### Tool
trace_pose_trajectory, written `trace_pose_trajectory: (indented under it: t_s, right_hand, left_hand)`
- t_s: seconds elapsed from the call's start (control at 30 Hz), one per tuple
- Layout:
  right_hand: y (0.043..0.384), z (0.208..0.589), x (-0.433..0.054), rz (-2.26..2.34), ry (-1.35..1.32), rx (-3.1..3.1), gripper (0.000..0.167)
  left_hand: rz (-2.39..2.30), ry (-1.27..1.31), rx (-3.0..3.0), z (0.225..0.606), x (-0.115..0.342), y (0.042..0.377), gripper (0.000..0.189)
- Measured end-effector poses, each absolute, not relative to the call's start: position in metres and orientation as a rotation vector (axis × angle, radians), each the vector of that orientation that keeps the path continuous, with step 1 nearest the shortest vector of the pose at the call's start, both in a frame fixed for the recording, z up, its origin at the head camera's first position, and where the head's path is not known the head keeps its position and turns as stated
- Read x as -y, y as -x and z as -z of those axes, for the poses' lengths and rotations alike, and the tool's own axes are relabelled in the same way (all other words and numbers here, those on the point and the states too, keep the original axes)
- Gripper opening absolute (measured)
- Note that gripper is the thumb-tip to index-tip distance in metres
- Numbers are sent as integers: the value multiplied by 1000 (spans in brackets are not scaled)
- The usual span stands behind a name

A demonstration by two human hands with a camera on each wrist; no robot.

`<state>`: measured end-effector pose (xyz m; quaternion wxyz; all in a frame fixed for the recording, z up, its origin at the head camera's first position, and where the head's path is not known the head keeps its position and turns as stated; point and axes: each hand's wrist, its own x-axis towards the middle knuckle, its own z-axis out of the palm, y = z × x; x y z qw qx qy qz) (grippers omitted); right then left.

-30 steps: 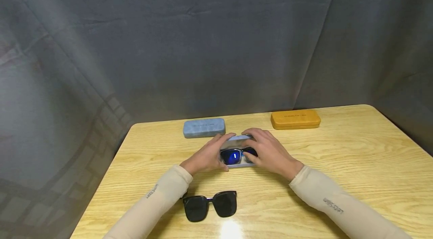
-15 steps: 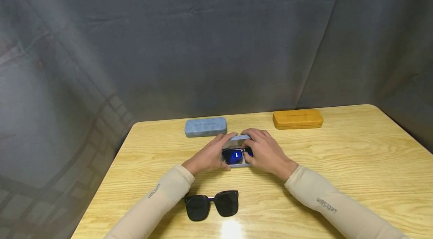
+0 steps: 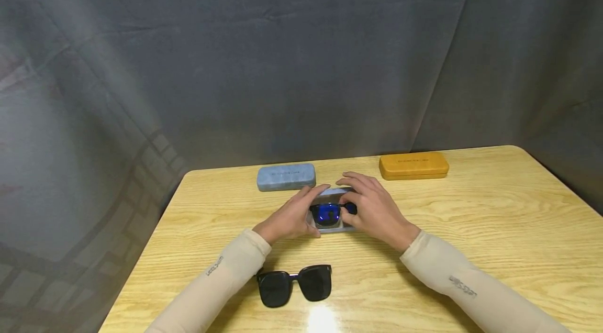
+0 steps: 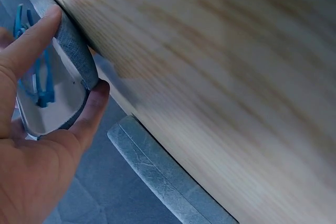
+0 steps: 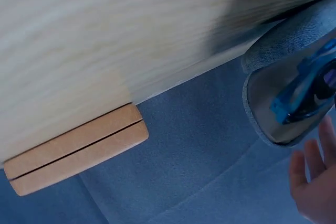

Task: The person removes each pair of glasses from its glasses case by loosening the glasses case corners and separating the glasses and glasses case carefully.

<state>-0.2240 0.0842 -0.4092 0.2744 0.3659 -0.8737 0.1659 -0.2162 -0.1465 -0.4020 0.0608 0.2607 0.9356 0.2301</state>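
Observation:
An open light-blue glasses case (image 3: 330, 230) stands at mid-table, pale inside. My left hand (image 3: 293, 216) grips its left end, with the thumb at the near side and fingers along the far side. Sunglasses (image 3: 326, 213) with shiny blue lenses are at the case's opening, lenses facing me. My right hand (image 3: 378, 213) pinches them near the bridge between thumb and index finger, its other fingers spread above; it hides part of the right lens. The left wrist view shows the case's grey-blue fabric shell (image 4: 79, 51) and the blue temples inside.
Black sunglasses (image 3: 315, 284) lie nearer me, beside the left sleeve. A closed blue case (image 3: 286, 178) sits behind the left hand, near the far edge. Farther right is a closed orange case (image 3: 414, 166). A grey curtain (image 3: 301, 71) hangs behind the table.
The blue-lensed sunglasses have risen slightly and tilted, so the lens reflection differs. My right hand's outer fingers have lifted off the case's far edge. The left hand stays put.

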Motion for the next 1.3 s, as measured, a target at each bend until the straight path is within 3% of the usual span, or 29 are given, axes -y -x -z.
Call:
trace_pose_trajectory:
  t_s: [1.3]
  right_hand:
    - [191,411,-117,-471,-1029,2241,8]
  left_hand:
    - [-753,-709,-2822,405,146,224,112]
